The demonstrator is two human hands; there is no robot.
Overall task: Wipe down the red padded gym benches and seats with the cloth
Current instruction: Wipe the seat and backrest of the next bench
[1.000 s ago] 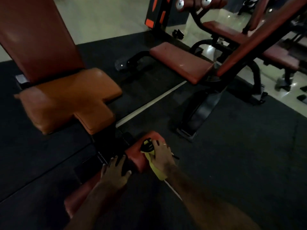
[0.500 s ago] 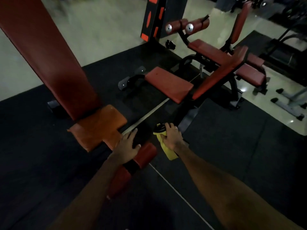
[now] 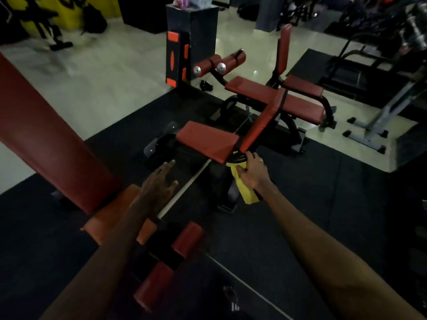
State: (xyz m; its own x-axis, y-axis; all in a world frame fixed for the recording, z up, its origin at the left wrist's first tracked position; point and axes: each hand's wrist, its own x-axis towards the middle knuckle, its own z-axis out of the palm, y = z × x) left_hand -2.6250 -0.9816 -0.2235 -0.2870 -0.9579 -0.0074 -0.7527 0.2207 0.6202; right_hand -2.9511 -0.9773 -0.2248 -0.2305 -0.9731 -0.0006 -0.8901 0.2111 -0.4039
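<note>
My right hand [image 3: 253,173] grips a yellow cloth [image 3: 245,191] and something with a dark round cap, held in the air just below the near corner of a red bench seat [image 3: 205,140]. That bench's red backrest [image 3: 264,120] slopes up behind it. My left hand [image 3: 160,182] hangs in the air with fingers stretched out, holding nothing, above the orange seat pad [image 3: 115,214] of the near bench. Its tall red backrest [image 3: 41,135] rises at the left. Two red roller pads [image 3: 187,239] sit below my arms.
A third red bench [image 3: 277,93] with roller pads [image 3: 215,63] stands further back. A black pillar with orange marks [image 3: 182,49] is behind it. Metal racks [image 3: 379,107] stand at the right. Black rubber mats [image 3: 312,215] cover the floor, pale tiles beyond.
Both hands lifted off the red roller pad and moved up and forward. The right hand carried the cloth toward the middle bench's seat. My view rose and tilted toward the room.
</note>
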